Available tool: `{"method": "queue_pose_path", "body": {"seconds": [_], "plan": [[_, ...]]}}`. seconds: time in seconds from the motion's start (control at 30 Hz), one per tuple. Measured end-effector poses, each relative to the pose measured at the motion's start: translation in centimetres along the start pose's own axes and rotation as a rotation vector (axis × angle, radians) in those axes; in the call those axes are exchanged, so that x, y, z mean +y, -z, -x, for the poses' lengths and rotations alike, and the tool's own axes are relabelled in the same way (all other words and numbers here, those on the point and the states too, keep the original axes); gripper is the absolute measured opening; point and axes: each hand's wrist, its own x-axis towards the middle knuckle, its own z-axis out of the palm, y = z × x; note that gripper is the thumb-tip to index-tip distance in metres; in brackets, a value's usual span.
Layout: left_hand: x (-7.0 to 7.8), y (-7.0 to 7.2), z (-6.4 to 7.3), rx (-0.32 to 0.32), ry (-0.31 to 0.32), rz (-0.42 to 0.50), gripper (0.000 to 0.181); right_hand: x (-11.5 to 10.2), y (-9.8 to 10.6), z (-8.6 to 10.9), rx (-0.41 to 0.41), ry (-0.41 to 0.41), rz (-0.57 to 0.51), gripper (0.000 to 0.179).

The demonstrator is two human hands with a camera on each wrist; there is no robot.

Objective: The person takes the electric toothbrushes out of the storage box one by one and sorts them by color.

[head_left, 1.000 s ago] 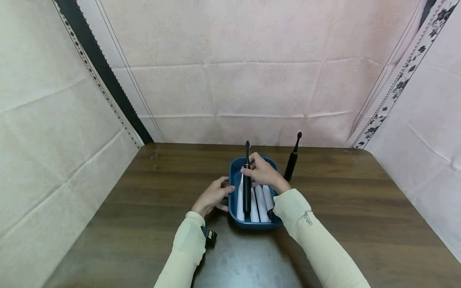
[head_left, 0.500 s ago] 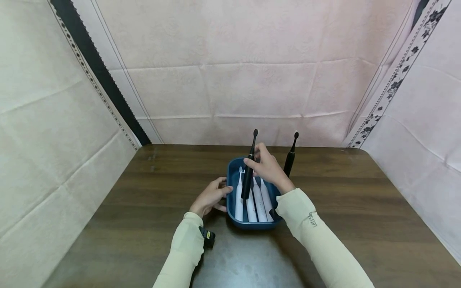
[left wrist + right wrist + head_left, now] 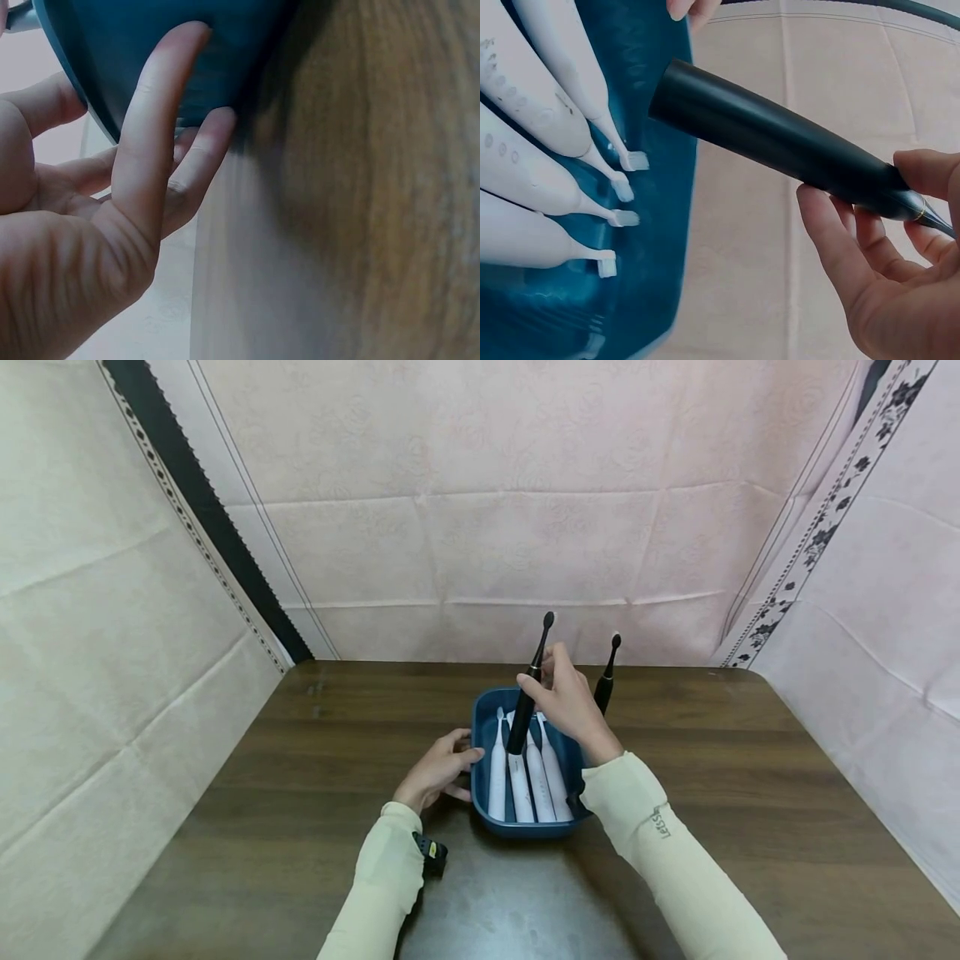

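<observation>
black cylindrical toothbrush point(image 3: 757, 127) tilts in the right hand point(image 3: 570, 700).

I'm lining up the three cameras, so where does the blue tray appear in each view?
Head: the blue tray is just below and right of centre.
Left wrist: at the top, left of centre, cut off by the edge.
Right wrist: along the left side, partly cut off.
Shared landmark: the left hand, at its rim; only fingertips show in the right wrist view.
</observation>
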Motion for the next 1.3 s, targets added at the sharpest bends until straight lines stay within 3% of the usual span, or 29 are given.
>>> {"method": "queue_pose_path", "body": {"seconds": [0.5,0.77,1.3], "plan": [[0.1,-0.4,0.2,0.004,0.007,-0.001,0.058,0.1,0.9,0.8,0.042,0.013,0.070,0.038],[0.1,-0.4,0.3,0.010,0.004,-0.003,0.054,0.9,2.5,1.2,0.094,0.060,0.094,0.037],[-0.5,0.0,-0.1,0.002,-0.008,0.008,0.055,1.7,4.9,1.8,0.152,0.028,0.108,0.040]]}}
